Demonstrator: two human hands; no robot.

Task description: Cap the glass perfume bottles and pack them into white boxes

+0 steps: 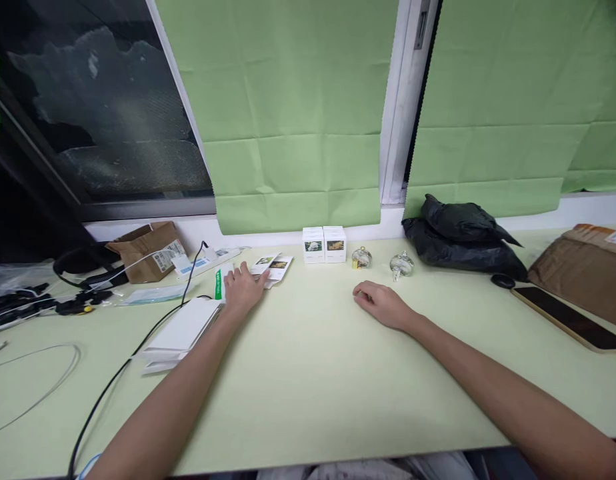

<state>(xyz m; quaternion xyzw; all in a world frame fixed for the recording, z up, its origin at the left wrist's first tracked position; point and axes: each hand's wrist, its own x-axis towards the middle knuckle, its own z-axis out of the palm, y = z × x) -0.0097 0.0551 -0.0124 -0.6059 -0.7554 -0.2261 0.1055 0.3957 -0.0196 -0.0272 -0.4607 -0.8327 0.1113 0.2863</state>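
My left hand (244, 288) reaches over the flat printed cartons (279, 268), which carry small flower pictures. Its fingers are spread, with the thumb at the cartons' near edge, and a green-and-white packet (220, 283) lies beside it. On the tabletop rests my right hand (383, 304), fingers loosely curled, nothing visible in them. Beyond it stand two small clear glass bottles, one with a yellow label (361, 258) and another (402, 265) to its right. Small white boxes with flower pictures, a left group (313, 246) and a right group (335, 245), stand together near the wall.
A stack of white flat cartons (183, 327) lies by my left forearm, crossed by a black cable (123, 367). An opened brown box (151, 253) sits at back left. To the right are black plastic bags (461, 240), a phone (573, 319) and a brown parcel (585, 270).
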